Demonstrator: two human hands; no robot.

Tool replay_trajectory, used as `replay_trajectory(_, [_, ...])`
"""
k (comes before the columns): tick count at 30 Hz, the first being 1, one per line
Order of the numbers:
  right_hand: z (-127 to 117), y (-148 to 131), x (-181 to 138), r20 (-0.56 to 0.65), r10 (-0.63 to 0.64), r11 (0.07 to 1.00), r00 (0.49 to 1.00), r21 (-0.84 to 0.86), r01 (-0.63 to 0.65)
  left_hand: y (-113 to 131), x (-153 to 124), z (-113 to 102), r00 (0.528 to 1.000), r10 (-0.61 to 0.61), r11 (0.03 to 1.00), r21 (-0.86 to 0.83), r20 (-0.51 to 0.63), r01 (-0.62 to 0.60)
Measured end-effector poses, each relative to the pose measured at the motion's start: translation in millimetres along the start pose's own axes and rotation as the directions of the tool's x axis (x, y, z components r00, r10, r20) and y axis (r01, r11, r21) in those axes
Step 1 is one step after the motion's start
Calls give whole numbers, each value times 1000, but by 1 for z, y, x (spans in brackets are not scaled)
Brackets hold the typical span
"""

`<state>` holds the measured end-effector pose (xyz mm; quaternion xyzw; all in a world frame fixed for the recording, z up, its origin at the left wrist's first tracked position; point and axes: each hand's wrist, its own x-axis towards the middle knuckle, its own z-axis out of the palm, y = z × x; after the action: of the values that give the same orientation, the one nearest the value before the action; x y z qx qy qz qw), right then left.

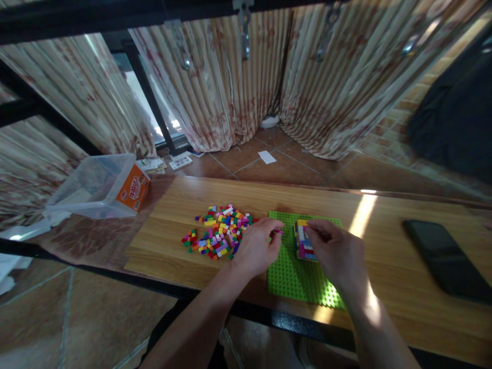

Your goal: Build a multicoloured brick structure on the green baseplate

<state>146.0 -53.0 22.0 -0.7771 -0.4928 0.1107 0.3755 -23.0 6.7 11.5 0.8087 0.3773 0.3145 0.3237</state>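
Note:
My left hand (261,246) is closed in a pinch on a small magenta toy brick (279,232), over the left edge of a green studded baseplate (286,277). On that baseplate stands a low block built of colourful toy bricks (303,241), with yellow, white, magenta and blue showing. My right hand (336,251) reaches over this build from the right, its thumb and fingers pressed together at the top. Its fingertips hide part of the build, and whether they hold a brick I cannot make out. Left of my left hand lies a pile of loose bricks (223,233) in many colours.
A black phone (446,259) lies on the wooden table (161,230) at the right. Beyond the table's left end is a clear plastic bin (92,179) with an orange label. Curtains (215,82) hang behind, and papers (266,157) lie on the tiled floor.

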Motion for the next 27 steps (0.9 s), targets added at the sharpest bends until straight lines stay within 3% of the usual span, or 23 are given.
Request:
replay_trajectory(8, [-1, 3, 1, 10, -128, 989, 992, -67, 129, 4, -3, 6, 998, 26, 1000, -8, 61, -26])
replay_trajectory(20, [2, 3, 0, 2, -161, 986, 987, -49, 161, 7, -5, 9, 995, 35, 999, 18, 96, -37])
replay_trajectory(27, [2, 6, -2, -8, -131, 990, 991, 44, 131, 5, -3, 11, 998, -55, 987, -151, 39, 60])
